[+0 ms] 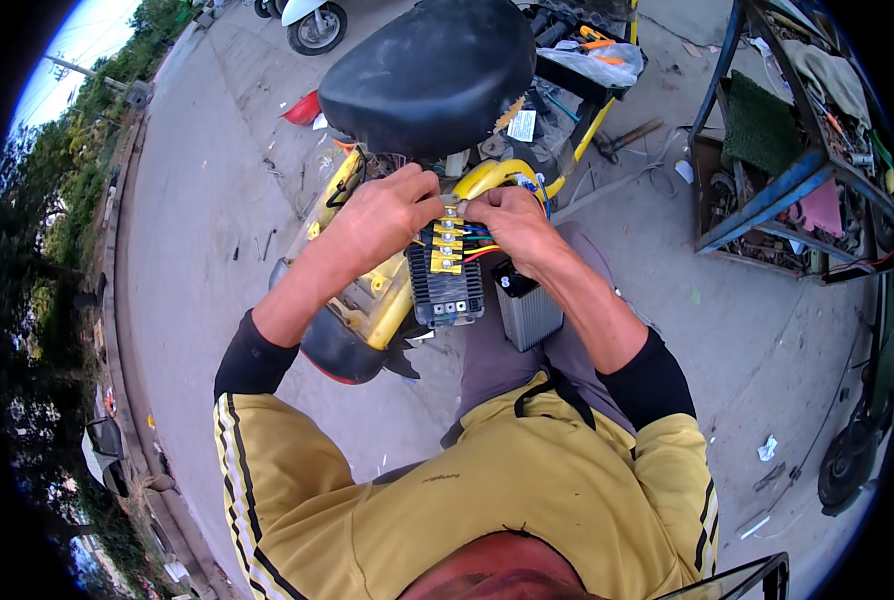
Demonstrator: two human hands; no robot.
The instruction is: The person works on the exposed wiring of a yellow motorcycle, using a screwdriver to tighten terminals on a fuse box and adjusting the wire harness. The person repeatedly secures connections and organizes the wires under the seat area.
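Observation:
My left hand (397, 215) has curled fingers at the upper left of a yellow terminal strip (447, 245) with screws; what they grip is hidden. My right hand (507, 220) pinches at the strip's top right end. The strip lies on a black finned controller (445, 305), with blue, green, red and yellow wires leading off to the right. Below my right hand, a silver finned box (529, 315) rests at my legs. Behind the hands is a yellow scooter frame (387, 310) with loose cables, under a black seat (422, 75).
Tools in a plastic bag (607, 65) sit behind the seat. A hammer (627, 135) lies on the pavement. A metal cart (772, 220) of parts stands right, a red scoop (304, 108) back left. A white scooter's wheel (315, 30) shows at the top, a kerb (122, 330) left.

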